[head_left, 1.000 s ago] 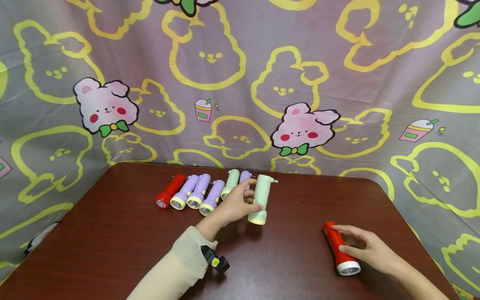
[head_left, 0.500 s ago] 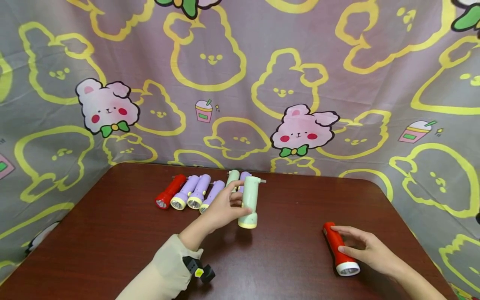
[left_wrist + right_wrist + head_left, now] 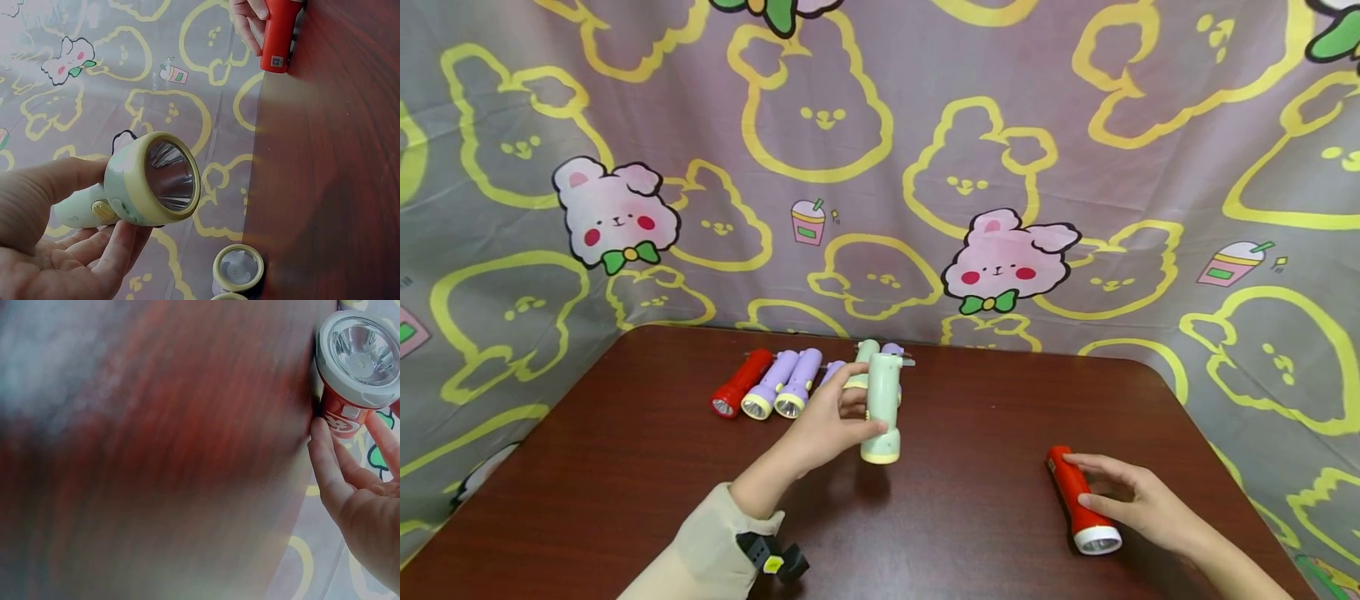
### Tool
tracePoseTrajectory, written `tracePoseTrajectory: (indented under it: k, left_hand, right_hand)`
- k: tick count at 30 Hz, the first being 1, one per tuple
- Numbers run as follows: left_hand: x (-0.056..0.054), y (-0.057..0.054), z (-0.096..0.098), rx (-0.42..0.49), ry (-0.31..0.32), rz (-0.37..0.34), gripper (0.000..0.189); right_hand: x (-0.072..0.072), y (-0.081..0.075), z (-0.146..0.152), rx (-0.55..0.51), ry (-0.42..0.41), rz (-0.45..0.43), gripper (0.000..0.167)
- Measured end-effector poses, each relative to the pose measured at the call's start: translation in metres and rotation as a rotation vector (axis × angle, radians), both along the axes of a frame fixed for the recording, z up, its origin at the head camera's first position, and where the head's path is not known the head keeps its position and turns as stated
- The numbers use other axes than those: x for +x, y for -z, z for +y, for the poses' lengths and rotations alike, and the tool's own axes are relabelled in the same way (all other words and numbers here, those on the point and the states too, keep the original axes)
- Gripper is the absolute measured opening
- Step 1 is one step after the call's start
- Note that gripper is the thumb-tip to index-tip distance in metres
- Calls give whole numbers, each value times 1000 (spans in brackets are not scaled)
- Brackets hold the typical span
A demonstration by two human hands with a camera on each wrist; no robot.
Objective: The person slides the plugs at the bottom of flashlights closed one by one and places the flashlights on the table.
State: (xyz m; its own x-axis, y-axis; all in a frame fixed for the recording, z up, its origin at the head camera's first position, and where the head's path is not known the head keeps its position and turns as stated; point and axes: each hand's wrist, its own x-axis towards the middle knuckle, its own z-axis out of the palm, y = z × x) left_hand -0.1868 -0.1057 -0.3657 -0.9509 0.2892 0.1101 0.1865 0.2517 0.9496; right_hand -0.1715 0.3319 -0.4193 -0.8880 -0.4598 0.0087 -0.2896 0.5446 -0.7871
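My left hand [image 3: 823,425] grips a pale green flashlight [image 3: 883,400] above the middle of the table, its yellow-rimmed head pointing down toward me. In the left wrist view the thumb and fingers sit around its body near the head, and its yellow switch [image 3: 104,209] shows between them. At the right side, a red flashlight [image 3: 1072,492] with a white rim lies on the table. My right hand [image 3: 1138,504] holds it from its right side, thumb and fingers on the barrel. The right wrist view shows its clear lens [image 3: 362,353].
Toward the back of the brown table [image 3: 625,467] lies a row of flashlights: a red one [image 3: 742,383], purple ones [image 3: 771,382] and another green one [image 3: 867,354]. The left hand and its flashlight partly cover the row's right end. Behind hangs a patterned cloth [image 3: 880,200].
My left hand has drawn the green flashlight leftward and slightly nearer, over the right part of the row. The right hand and its red flashlight have stayed in place.
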Motion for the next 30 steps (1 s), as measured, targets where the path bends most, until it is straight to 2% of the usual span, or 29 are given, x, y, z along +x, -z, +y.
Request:
tracePoseTrajectory:
  k: [5, 10, 15, 23, 30]
  left_hand:
    - [4, 0, -2, 11, 12, 15, 74]
    - [6, 1, -3, 14, 11, 19, 74]
    - [7, 2, -4, 14, 10, 26, 74]
    - [8, 0, -2, 20, 9, 27, 74]
    - [8, 0, 0, 41, 13, 28, 75]
  right_hand:
    - [2, 0, 1, -2, -5, 21, 48]
    - [2, 0, 3, -75, -23, -6, 50]
    - [1, -4, 8, -87, 8, 52, 50]
    - [-4, -29, -1, 8, 100, 166, 49]
    - [-10, -48, -19, 36, 114, 246, 47]
